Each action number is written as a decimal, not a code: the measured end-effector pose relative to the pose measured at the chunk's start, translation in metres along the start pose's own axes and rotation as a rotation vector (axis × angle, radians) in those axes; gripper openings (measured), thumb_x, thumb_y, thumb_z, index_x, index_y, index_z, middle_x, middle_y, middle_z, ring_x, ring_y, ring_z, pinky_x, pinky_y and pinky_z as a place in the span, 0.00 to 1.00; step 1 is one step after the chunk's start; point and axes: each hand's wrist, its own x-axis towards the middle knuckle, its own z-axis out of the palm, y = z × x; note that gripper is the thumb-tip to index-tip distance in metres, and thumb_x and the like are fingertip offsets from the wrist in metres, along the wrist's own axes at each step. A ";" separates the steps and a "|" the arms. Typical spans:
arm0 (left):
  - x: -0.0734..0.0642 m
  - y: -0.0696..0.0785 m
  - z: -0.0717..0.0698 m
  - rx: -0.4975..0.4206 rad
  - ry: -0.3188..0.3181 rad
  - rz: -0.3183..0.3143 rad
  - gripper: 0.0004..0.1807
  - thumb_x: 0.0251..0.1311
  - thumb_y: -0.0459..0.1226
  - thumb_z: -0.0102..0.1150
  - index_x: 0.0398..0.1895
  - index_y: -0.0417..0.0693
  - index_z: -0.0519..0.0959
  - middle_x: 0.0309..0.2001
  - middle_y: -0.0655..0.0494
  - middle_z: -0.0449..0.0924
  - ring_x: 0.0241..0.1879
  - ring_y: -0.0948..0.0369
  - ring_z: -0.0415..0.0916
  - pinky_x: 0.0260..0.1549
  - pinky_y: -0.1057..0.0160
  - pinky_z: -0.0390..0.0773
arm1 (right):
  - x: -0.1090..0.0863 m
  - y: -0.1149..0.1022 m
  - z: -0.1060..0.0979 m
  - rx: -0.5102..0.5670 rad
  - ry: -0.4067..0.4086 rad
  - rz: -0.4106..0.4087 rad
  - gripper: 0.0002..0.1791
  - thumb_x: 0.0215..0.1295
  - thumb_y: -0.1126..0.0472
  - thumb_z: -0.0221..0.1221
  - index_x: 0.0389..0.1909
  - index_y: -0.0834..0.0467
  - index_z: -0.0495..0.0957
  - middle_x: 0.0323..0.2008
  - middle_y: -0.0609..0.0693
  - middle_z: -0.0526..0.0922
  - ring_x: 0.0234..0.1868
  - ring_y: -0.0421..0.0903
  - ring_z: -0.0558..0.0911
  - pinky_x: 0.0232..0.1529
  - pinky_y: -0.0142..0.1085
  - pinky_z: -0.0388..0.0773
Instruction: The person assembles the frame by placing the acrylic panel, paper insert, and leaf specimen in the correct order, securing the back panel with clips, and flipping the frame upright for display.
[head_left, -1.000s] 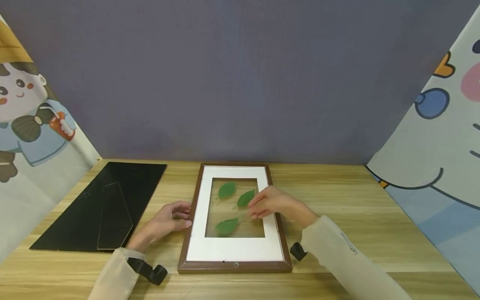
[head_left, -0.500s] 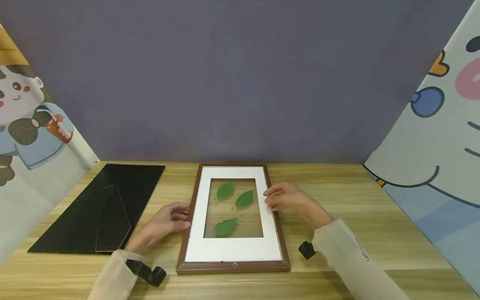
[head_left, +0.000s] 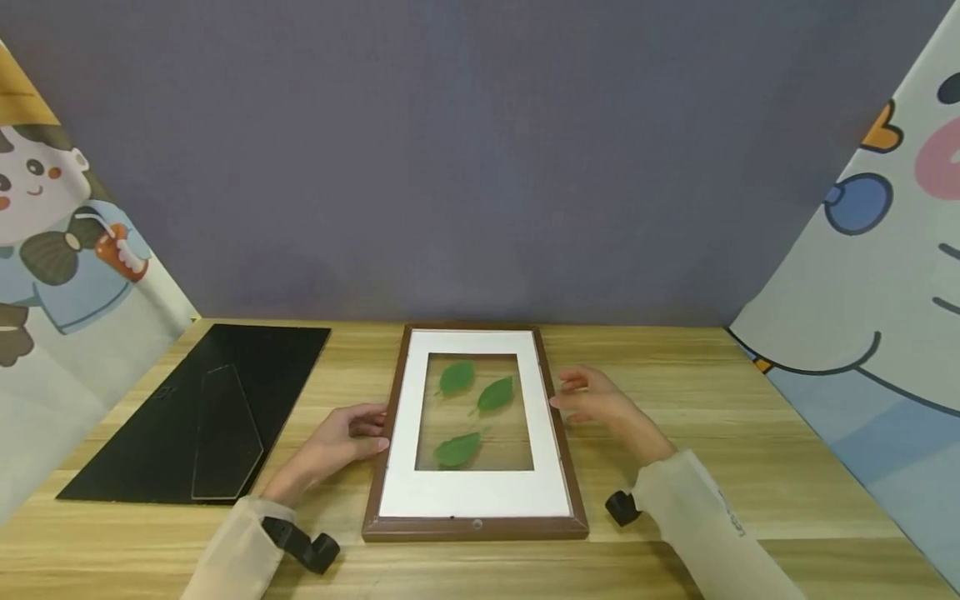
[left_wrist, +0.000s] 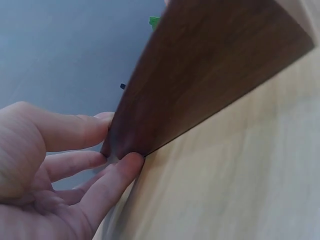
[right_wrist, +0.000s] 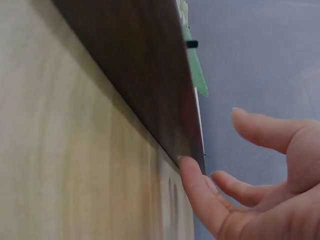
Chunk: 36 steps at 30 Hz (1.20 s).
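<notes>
A brown picture frame (head_left: 476, 527) lies on the table with a white mat (head_left: 472, 494) inside it. Through the mat's opening show three green leaves: an upper left leaf (head_left: 457, 377), a right leaf (head_left: 496, 394) and a lower leaf (head_left: 459, 450). My left hand (head_left: 337, 442) rests against the frame's left side; in the left wrist view its fingertips touch the brown side, thumb at the upper edge. At the right side, my right hand (head_left: 600, 402) has a fingertip against the frame or just beside it, thumb apart from it in the right wrist view. Neither hand grips anything.
A black backing board (head_left: 172, 433) with a stand leg (head_left: 228, 442) lies on the wooden table (head_left: 712, 400) at the left. A grey panel (head_left: 480, 167) rises behind the table. Cartoon-printed sheets flank both sides. Small dark tabs stick out from the frame's edge.
My right hand has drawn back from over the right leaf, across the mat, to the frame's right side. The left hand stays at the left side, and the leaves keep their places.
</notes>
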 end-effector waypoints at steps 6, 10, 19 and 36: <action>0.002 0.002 0.007 0.009 0.029 0.000 0.30 0.56 0.28 0.62 0.60 0.21 0.65 0.53 0.29 0.74 0.50 0.44 0.75 0.41 0.73 0.76 | -0.004 0.007 -0.004 0.048 -0.051 0.035 0.39 0.64 0.64 0.58 0.70 0.72 0.49 0.65 0.72 0.56 0.59 0.66 0.71 0.51 0.47 0.79; 0.002 0.002 0.010 0.007 0.040 -0.009 0.30 0.56 0.28 0.62 0.61 0.22 0.65 0.54 0.29 0.73 0.50 0.44 0.75 0.41 0.73 0.76 | -0.006 0.010 -0.004 0.071 -0.054 0.056 0.37 0.64 0.65 0.58 0.69 0.71 0.52 0.65 0.72 0.58 0.59 0.63 0.72 0.52 0.47 0.79; -0.001 0.004 0.011 0.018 0.082 -0.040 0.29 0.56 0.28 0.62 0.61 0.25 0.67 0.58 0.29 0.71 0.52 0.43 0.76 0.44 0.66 0.79 | -0.009 0.014 0.003 0.020 -0.005 0.063 0.37 0.60 0.66 0.62 0.67 0.69 0.57 0.61 0.71 0.63 0.50 0.56 0.79 0.46 0.47 0.81; -0.016 0.005 -0.044 -0.110 -0.022 -0.060 0.28 0.68 0.34 0.50 0.64 0.23 0.58 0.61 0.24 0.61 0.57 0.40 0.70 0.43 0.58 0.83 | -0.003 0.018 0.002 0.028 0.002 0.117 0.35 0.57 0.67 0.64 0.63 0.72 0.61 0.55 0.67 0.68 0.44 0.49 0.80 0.45 0.43 0.82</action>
